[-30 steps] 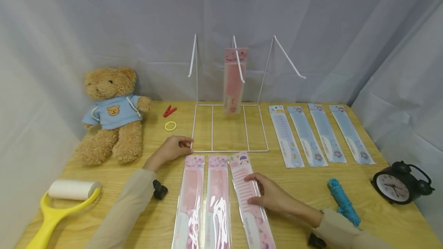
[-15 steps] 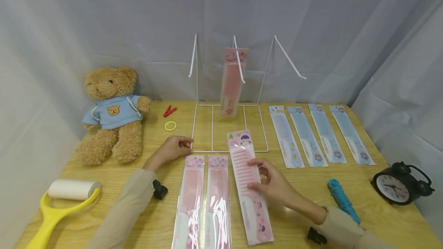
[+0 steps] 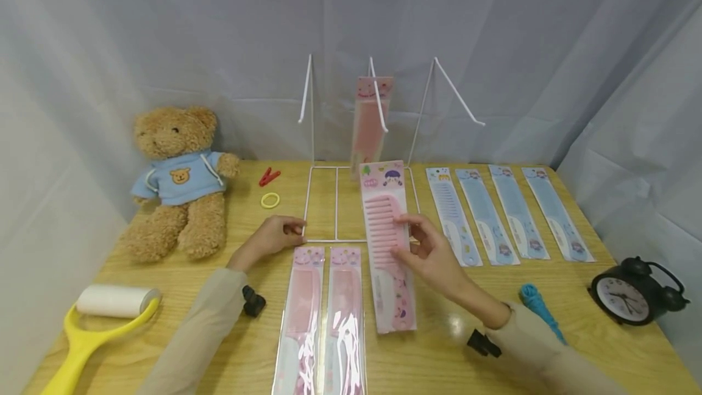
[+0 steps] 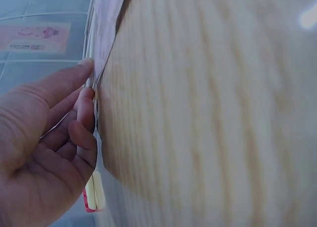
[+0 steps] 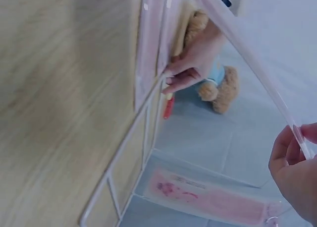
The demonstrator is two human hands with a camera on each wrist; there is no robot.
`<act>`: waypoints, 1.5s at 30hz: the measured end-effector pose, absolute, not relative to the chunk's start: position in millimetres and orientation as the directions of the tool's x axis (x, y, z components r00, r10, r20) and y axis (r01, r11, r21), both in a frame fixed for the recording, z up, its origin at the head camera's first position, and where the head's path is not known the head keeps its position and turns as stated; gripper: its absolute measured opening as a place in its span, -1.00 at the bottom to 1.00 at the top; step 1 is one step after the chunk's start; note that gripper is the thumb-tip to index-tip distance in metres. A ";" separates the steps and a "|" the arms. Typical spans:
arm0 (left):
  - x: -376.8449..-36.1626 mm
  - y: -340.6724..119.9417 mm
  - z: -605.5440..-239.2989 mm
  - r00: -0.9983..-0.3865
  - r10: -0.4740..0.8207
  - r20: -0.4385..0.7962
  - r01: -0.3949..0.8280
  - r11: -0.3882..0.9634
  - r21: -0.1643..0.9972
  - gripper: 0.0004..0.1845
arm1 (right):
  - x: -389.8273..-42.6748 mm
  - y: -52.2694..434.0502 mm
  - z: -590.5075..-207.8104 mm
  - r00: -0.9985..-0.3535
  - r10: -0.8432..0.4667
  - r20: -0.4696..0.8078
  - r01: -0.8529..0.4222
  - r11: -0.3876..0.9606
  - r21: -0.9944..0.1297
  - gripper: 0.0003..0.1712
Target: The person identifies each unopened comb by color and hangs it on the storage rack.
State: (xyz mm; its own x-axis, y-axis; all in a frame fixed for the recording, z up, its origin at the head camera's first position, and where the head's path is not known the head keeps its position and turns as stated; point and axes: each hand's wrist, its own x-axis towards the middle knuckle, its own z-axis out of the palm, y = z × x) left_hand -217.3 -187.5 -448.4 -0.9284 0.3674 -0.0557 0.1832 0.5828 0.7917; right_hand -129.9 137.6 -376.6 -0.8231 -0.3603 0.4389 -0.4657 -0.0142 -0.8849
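The right hand (image 3: 433, 255) pinches a packaged pink comb (image 3: 386, 242) between thumb and fingers, gripping it at mid-length on its right edge. The comb is lifted off the table (image 3: 581, 328) and tilted, its card top over the front right part of the white wire rack (image 3: 362, 203) and its handle end pointing back toward the person. In the right wrist view the package edge runs between the fingertips (image 5: 292, 147) (the rest of that hand is out of frame).

The left hand (image 3: 271, 236) rests on the table at the front left corner of the rack, fingers loosely curled against the base wire; the left wrist view shows the fingertips (image 4: 84, 95) touching the wire, holding nothing else.

One pink comb packet (image 3: 368, 117) hangs from the rack's middle hook. Two more pink comb packets (image 3: 323, 316) lie side by side just in front of the rack, left of the held comb. Four blue comb packets (image 3: 507, 212) lie in a row to the right of the rack.

Left of the rack sit a teddy bear (image 3: 178, 178), a red clip (image 3: 268, 176) and a yellow hair band (image 3: 270, 200). Farther forward on that side lies a lint roller (image 3: 99, 322). To the right of the rack, near the table's front, are a blue cord (image 3: 540, 316) and a black alarm clock (image 3: 631, 291).
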 end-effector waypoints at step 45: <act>-219.3 -187.1 -451.2 -0.933 0.353 -0.067 0.171 0.601 0.780 -0.61 | -192.4 116.7 -348.3 -0.849 -0.230 0.476 -0.481 -0.035 -0.876 -0.46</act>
State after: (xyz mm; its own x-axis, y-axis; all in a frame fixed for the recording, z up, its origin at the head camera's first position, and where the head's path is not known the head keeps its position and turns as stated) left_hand -219.3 -187.1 -451.2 -0.9332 0.3531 -0.0673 0.1713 0.6013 0.7804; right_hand -192.4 116.7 -348.3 -0.8491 -0.2297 0.4756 -0.4811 -0.0353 -0.8760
